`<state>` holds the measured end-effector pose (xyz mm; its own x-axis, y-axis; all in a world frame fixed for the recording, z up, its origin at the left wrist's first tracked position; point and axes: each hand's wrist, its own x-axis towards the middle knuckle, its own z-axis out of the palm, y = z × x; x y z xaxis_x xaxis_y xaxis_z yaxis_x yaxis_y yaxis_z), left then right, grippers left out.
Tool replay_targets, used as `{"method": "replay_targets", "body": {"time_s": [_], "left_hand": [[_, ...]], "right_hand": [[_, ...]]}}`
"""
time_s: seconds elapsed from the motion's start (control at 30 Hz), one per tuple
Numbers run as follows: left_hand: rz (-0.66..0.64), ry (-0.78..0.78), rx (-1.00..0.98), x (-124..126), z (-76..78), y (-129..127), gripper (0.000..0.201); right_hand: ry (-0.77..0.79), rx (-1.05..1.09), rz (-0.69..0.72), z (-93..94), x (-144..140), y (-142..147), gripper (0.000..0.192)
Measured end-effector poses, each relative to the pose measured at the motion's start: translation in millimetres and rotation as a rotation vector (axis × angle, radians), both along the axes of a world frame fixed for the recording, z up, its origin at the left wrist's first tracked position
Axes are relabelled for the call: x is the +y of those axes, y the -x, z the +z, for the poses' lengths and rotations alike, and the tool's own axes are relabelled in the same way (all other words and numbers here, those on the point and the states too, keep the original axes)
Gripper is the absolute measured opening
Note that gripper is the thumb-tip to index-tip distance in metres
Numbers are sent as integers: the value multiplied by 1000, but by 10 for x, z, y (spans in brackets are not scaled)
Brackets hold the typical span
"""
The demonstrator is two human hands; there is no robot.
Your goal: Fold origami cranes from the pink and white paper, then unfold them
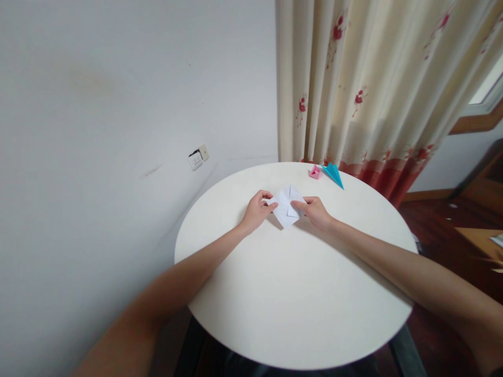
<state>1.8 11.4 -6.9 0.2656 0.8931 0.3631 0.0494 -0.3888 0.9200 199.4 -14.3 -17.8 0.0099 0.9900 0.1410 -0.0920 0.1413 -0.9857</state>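
Observation:
A folded sheet of white paper [283, 215], roughly diamond-shaped with crease lines and a folded flap on its right part, is held slightly above the table. My left hand [258, 210] pinches its left corner between thumb and fingers. On the opposite side, my right hand [315, 211] grips the right edge, thumb on top and fingers underneath. The fingertips under the paper are hidden.
The round white table [298, 303] stands against a pale wall [137, 94]. Near its far edge lie a pink folded paper piece [315, 172] and a blue paper plane [334, 175]. Behind hangs a floral curtain [353, 68]. A socket [195, 161] is on the wall.

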Motion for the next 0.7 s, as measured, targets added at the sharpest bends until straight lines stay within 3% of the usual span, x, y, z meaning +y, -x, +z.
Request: {"method": "replay_targets", "body": {"time_s": [0.43, 0.6, 0.7], "left_hand": [[6, 180, -14, 14, -44, 11, 42], [48, 137, -52, -3, -26, 15, 45], [57, 192, -29, -13, -21, 15, 42]], "right_hand": [[10, 20, -58, -10, -1, 9, 31], [8, 38, -62, -24, 5, 8, 35], [8, 59, -48, -32, 6, 3, 36]]}}
